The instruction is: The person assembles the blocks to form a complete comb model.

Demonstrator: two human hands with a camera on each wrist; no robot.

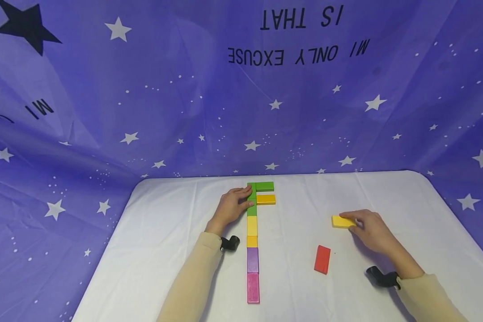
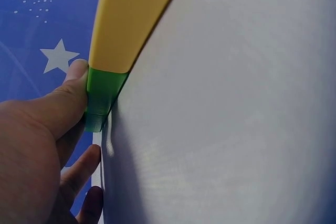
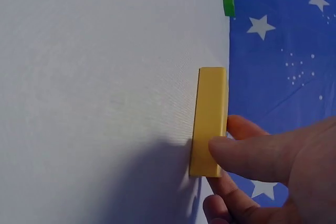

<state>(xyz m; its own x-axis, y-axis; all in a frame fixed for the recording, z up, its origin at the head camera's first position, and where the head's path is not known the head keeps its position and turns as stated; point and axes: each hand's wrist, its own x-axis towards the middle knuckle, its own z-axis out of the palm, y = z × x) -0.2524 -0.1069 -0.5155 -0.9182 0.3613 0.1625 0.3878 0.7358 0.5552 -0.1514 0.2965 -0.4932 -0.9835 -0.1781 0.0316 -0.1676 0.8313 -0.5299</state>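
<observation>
My left hand [image 1: 230,205] rests with thumb and fingertips on the two green blocks [image 1: 252,211] at the far end of a straight column. Its thumb [image 2: 76,74] lies along the green block's edge in the left wrist view, the other fingers loosely spread beyond. A green block [image 1: 264,187] and a darker yellow block [image 1: 266,200] branch off that end to the right. My right hand [image 1: 370,228] pinches a yellow rectangular block [image 1: 340,221] between thumb and fingers, near the table's right side. That block [image 3: 210,108] shows its long face in the right wrist view.
Toward me the column continues with yellow [image 1: 252,226], darker yellow [image 1: 252,241], purple [image 1: 252,260] and pink [image 1: 253,288] blocks. A red block [image 1: 322,259] lies alone on the white table [image 1: 165,205]. A blue starry cloth [image 1: 209,98] hangs behind the far edge.
</observation>
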